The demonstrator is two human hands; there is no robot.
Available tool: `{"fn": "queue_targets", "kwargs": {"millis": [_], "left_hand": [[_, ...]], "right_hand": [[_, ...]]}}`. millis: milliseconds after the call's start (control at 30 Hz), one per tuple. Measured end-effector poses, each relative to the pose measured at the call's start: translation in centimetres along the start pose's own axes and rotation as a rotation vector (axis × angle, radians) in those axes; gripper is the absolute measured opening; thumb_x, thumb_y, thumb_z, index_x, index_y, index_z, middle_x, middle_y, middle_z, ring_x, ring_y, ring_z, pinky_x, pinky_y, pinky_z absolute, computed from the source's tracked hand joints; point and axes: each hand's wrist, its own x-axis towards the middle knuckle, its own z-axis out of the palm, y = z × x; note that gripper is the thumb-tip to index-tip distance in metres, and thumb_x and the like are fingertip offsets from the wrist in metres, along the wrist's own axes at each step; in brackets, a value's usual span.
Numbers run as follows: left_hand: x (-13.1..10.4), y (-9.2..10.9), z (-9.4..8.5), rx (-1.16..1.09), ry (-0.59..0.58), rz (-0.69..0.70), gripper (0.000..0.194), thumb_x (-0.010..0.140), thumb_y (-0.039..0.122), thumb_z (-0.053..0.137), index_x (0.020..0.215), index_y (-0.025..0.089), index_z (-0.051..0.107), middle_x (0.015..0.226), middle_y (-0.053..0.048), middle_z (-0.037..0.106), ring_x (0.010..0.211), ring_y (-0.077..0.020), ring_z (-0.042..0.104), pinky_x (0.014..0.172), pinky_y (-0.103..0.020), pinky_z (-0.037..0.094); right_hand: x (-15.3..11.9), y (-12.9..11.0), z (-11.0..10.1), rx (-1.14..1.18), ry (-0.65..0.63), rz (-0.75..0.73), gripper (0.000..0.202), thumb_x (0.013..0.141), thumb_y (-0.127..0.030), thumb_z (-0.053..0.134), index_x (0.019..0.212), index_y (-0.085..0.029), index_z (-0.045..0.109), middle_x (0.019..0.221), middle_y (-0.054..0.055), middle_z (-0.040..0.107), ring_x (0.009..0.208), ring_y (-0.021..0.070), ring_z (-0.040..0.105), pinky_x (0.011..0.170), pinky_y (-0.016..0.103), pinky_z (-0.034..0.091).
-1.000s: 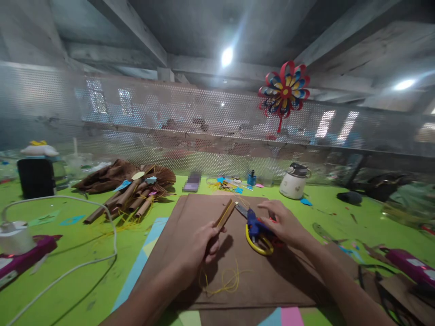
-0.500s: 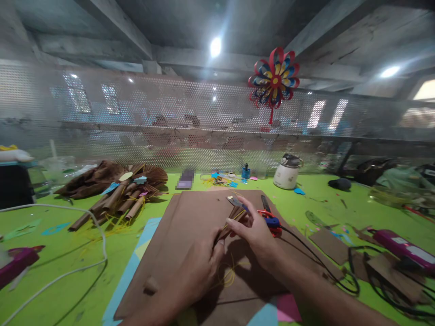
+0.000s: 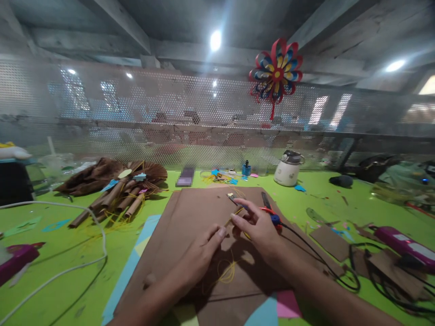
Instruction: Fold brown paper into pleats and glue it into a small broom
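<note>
Over a brown cardboard sheet [image 3: 190,213], my two hands are close together. My left hand [image 3: 209,242] pinches the near end of a thin yellow strand or strip [image 3: 234,218]. The fingers of my right hand [image 3: 253,222] close round the other end of it; part of what they hold is hidden. Just beyond my right fingertips lies a small dark object with a pale tip [image 3: 231,196]. A loose coil of yellow thread [image 3: 226,270] rests on the cardboard below my hands. Right of my right hand is a red and blue tool [image 3: 274,219] with a black cord.
Brown paper rolls [image 3: 117,197] and a pleated fan lie at the left on the green table [image 3: 78,271]. A white jug [image 3: 287,170] stands at the back. Cardboard scraps [image 3: 329,244], black cables and a purple device [image 3: 404,246] are at the right.
The folded brown piece between my hands no longer shows; a thin yellow strand stretches there instead. My left hand has moved slightly up and turned. The view has shifted a little.
</note>
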Motion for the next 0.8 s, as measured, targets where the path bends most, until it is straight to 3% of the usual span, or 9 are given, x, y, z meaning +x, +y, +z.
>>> {"fn": "queue_targets", "kwargs": {"millis": [167,367,667,800], "left_hand": [[0.2,0.1,0.2,-0.020,-0.051,-0.070,0.038,0.082,0.053,0.049,0.089,0.017,0.060,0.085,-0.004,0.060,0.084,-0.0182,0.052,0.076,-0.026,0.043],[0.0,-0.4,0.2,0.021,-0.064,-0.015,0.035,0.085,0.052,0.046,0.084,0.020,0.059,0.081,-0.003,0.058,0.078,-0.0162,0.050,0.071,-0.023,0.042],[0.3,-0.3,0.3,0.080,-0.114,0.025,0.032,0.088,0.046,0.042,0.080,0.018,0.055,0.076,-0.001,0.052,0.074,-0.0147,0.047,0.070,-0.023,0.040],[0.5,-0.6,0.3,0.090,-0.136,0.018,0.032,0.088,0.046,0.040,0.078,0.018,0.051,0.070,0.001,0.048,0.065,-0.0125,0.041,0.062,-0.023,0.037]], "right_hand": [[0.4,0.6,-0.6,0.001,0.021,-0.018,0.046,0.067,-0.046,0.073,0.099,-0.015,0.060,0.058,-0.003,0.060,0.050,0.0126,0.058,0.049,0.025,0.047],[0.6,0.7,-1.1,0.040,0.019,-0.047,0.036,0.070,-0.045,0.072,0.085,-0.014,0.062,0.055,-0.003,0.059,0.046,0.0105,0.056,0.045,0.023,0.045],[1.2,0.7,-2.0,0.024,-0.039,-0.037,0.042,0.068,-0.050,0.072,0.090,-0.015,0.062,0.051,-0.005,0.058,0.039,0.0107,0.056,0.038,0.022,0.046],[1.4,1.1,-2.0,0.060,-0.058,0.012,0.043,0.068,-0.050,0.073,0.091,-0.016,0.062,0.052,-0.005,0.058,0.042,0.0115,0.057,0.041,0.023,0.047]]}}
